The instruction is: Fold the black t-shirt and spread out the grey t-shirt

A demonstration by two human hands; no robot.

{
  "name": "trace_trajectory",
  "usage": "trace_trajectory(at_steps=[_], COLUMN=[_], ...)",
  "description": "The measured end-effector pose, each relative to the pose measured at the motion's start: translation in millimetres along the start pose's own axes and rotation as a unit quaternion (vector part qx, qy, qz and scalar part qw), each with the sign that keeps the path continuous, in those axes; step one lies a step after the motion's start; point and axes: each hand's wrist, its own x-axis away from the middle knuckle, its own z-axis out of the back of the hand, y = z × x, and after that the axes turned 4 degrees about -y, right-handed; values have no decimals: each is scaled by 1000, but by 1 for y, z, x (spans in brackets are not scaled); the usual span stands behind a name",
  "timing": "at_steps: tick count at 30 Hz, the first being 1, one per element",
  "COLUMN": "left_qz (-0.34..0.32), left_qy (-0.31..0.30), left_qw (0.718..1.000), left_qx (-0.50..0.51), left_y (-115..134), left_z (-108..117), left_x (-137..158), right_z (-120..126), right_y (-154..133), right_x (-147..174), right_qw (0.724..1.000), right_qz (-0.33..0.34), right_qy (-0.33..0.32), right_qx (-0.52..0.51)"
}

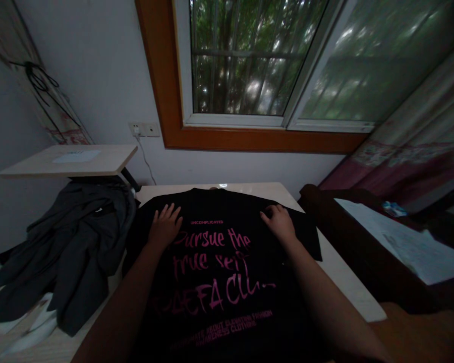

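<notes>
A black T-shirt [234,206] with pink lettering lies spread over a light table [348,282], its collar towards the window. My left hand [165,224] rests on the shirt near its left shoulder, fingers stretched out and apart. Near the other shoulder my right hand [279,222] touches the cloth, its fingers bent and partly pointing left. Whether any fabric is pinched under those right fingertips is too dark to make out. The shirt's lower part runs off the bottom of the view, between my forearms.
Left of the shirt, a heap of dark grey clothing [94,237] lies below a small raised board [68,156]. A power socket [144,129] with a cord is on the wall. At right, a dark brown piece of furniture [366,252] bears a white sheet [401,239]. A window [249,65] stands behind.
</notes>
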Motion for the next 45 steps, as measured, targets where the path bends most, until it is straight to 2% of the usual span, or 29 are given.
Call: trace_trajectory(at_steps=[6, 13, 25, 31, 34, 38, 42, 45], left_qz=[-1, -7, -4, -22, -35, -44, -43, -40], left_qy=[10, 24, 30, 6, -8, 10, 49, 52], left_qw=[1000, 1000, 1000, 998, 996, 999, 998, 998], left_qx=[-4, -10, 2, 52, 78, 24, -12, -16], left_y=[0, 1, 1, -5, -13, -34, -66, -87], left_z=[1, -2, -4, 3, 14, 28, 33, 32], left_x=[1, 1, 0, 3, 11, 23, 33, 40], right_z=[-1, -1, -7, -5, -5, -4, -2, 2], right_y=[1, -3, 6, 9, 11, 21, 45, 65], right_x=[-3, -2, -6, -7, -8, -12, -21, -33], right_qw=[999, 999, 997, 995, 995, 994, 996, 997], right_qz=[18, 32, 9, 21, 32, 40, 26, 4], right_qy=[-22, -17, -31, -37, -44, -59, -66, -76], right_qx=[-36, -21, -69, -85, -86, -79, -47, -14])
